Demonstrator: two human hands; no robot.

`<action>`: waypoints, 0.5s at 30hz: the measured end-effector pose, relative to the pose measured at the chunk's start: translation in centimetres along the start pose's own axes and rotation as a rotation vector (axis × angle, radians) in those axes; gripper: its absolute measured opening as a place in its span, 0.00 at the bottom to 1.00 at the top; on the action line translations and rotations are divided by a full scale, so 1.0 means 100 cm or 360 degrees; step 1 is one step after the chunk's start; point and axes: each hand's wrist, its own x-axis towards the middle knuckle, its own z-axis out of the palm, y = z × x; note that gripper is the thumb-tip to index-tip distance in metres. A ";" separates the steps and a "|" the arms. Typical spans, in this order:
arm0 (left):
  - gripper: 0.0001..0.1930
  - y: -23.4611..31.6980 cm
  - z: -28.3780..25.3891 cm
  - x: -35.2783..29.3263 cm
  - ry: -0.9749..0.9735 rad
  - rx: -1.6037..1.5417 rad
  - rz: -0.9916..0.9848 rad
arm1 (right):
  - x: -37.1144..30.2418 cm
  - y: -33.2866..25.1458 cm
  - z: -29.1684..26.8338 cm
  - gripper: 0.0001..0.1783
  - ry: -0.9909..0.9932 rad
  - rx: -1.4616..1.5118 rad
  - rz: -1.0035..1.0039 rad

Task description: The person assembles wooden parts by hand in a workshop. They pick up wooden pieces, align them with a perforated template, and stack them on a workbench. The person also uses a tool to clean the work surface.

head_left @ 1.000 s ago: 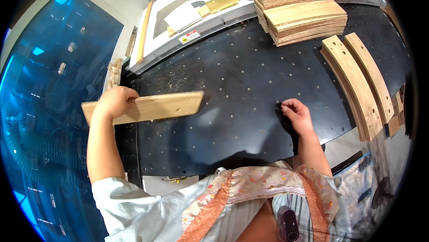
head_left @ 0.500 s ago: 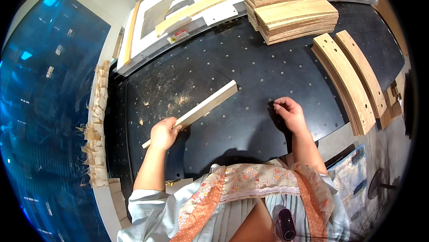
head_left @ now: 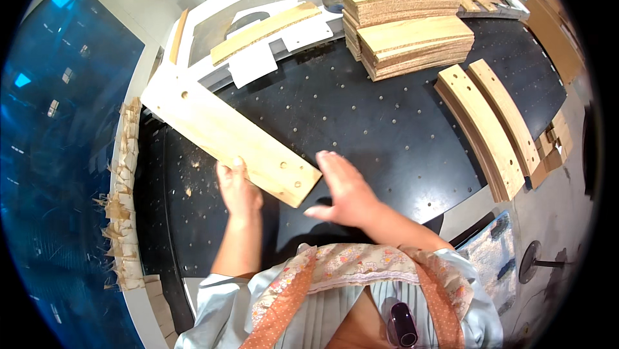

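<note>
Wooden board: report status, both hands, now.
Left hand grips wooden board, held flat above black perforated table. Right hand open beside its near end. Nothing in the way.

The middle of the black tabletop (head_left: 387,129) lies bare, giving the hands room to pass. At the back, stacked boards (head_left: 409,20) block the way; to the right lie two curved wooden pieces (head_left: 490,126). A plank (head_left: 225,133) spans the left part, above the tabletop.

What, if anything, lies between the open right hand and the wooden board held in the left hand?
Nothing visible: the right hand is beside the near end of the wooden board, with only bare black table beneath. The left hand grips the board's lower edge.
</note>
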 end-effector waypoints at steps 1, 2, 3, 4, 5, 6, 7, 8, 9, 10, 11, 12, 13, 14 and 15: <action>0.14 -0.010 0.011 -0.004 0.0098 -0.0048 -0.0070 | 0.005 -0.009 0.008 0.57 -0.0095 -0.0171 0.0068; 0.14 -0.021 0.013 -0.007 0.0132 -0.0078 -0.0099 | 0.009 -0.011 0.015 0.58 -0.0097 -0.0233 0.0057; 0.17 -0.028 0.015 -0.009 0.0139 -0.0142 -0.0142 | 0.013 -0.010 0.019 0.58 -0.0074 -0.0264 0.0039; 0.20 -0.032 0.018 -0.012 0.0145 -0.0202 -0.0183 | 0.016 -0.007 0.022 0.57 -0.0053 -0.0290 0.0019; 0.22 -0.038 0.027 -0.014 0.0059 -0.0331 -0.0229 | 0.018 0.002 0.027 0.58 -0.0010 -0.0269 0.0019; 0.25 -0.037 0.034 -0.018 -0.0011 -0.0446 -0.0260 | 0.022 0.004 0.027 0.57 -0.0044 -0.0182 0.0053; 0.28 -0.037 0.038 -0.020 -0.0085 -0.0557 -0.0290 | 0.027 0.008 0.028 0.56 -0.0029 -0.0058 0.0055; 0.36 -0.048 0.033 -0.021 -0.0280 -0.0552 -0.0395 | 0.032 0.013 0.030 0.56 -0.0018 0.0072 0.0066; 0.38 -0.056 0.028 -0.016 -0.0461 -0.0596 -0.0456 | 0.039 0.015 0.032 0.55 -0.0047 0.0174 0.0052; 0.40 -0.062 0.026 -0.011 -0.0648 -0.0639 -0.0515 | 0.045 0.015 0.031 0.55 -0.0079 0.0170 -0.0003; 0.41 -0.064 0.024 -0.006 -0.0662 -0.0639 -0.0516 | 0.052 0.015 0.032 0.55 -0.0111 0.0174 -0.0063; 0.42 -0.065 0.023 0.000 -0.0679 -0.0641 -0.0520 | 0.060 0.016 0.030 0.55 -0.0143 0.0176 -0.0119; 0.42 -0.066 0.020 0.006 -0.0699 -0.0645 -0.0527 | 0.069 0.016 0.024 0.50 -0.0298 0.0329 -0.0068; 0.43 -0.068 0.015 0.009 -0.0646 -0.0727 -0.0566 | 0.080 0.026 0.018 0.48 -0.0278 0.0277 -0.0123; 0.42 -0.074 0.006 0.011 -0.0660 -0.0818 -0.0536 | 0.091 0.038 0.011 0.46 -0.0254 0.0216 -0.0178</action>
